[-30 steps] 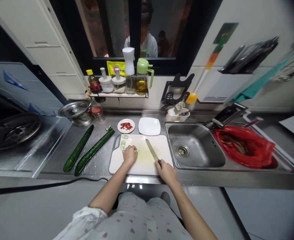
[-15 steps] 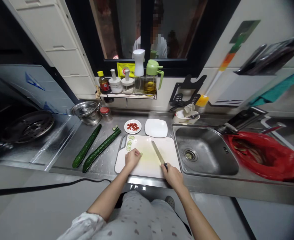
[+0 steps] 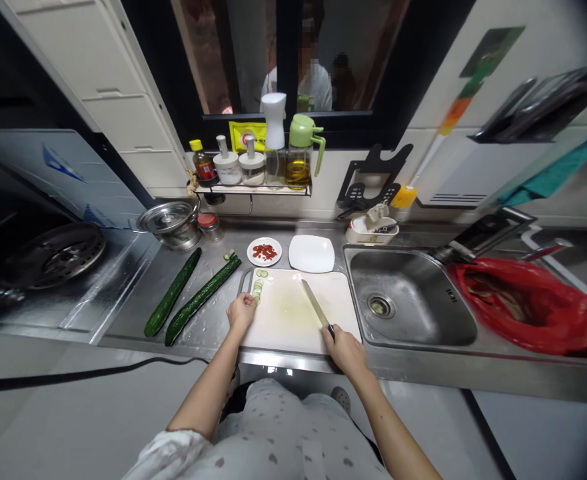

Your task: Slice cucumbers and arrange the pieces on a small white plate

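Observation:
My left hand is at the left side of the white cutting board, its fingers pinched at a cucumber slice at the lower end of a row of cucumber slices. The fingers partly cover that slice. Wrapped round the dark handle of a knife is my right hand. The blade lies low over the board, pointing away and to the left. Two cucumbers, one whole and one with its far end cut, rest left of the board. Small cucumber end pieces lie by the cut end.
Behind the board stand a plate of chopped red pieces and a white plate. The sink is at the right, with a red plastic bag beyond it. A lidded pot and a condiment shelf are at the back left.
My left hand has moved left across the board, carrying a cucumber slice to the row of slices. The right hand and knife have hardly moved.

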A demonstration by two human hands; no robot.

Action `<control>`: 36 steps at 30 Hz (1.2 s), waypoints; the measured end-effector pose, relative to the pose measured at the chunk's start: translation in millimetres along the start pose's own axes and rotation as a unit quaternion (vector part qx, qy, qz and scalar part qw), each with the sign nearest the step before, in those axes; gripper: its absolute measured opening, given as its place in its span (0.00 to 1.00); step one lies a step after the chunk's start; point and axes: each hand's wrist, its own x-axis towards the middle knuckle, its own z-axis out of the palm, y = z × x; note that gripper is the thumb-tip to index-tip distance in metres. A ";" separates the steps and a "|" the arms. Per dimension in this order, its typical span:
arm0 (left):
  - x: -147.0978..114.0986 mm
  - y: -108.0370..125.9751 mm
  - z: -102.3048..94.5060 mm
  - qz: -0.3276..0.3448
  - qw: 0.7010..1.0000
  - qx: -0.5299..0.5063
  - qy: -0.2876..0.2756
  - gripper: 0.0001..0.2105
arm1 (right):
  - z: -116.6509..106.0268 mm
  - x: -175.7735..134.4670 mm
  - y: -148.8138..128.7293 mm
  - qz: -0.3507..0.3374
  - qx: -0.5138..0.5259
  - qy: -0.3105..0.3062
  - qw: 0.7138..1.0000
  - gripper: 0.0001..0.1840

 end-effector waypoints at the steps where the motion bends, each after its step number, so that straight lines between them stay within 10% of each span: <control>1: -0.1 0.4 -1.0 0.000 1.000 0.005 0.001 0.05 | -0.2 -0.1 0.0 -0.003 0.000 0.002 1.000 0.26; 17: 0.3 4.7 -2.8 0.016 0.998 0.046 0.029 0.08 | 3.3 2.0 2.1 -0.003 0.005 0.005 1.000 0.26; 36: 55.2 64.7 3.8 0.087 0.987 0.137 0.012 0.15 | -1.8 2.6 1.0 0.005 0.007 -0.009 1.000 0.25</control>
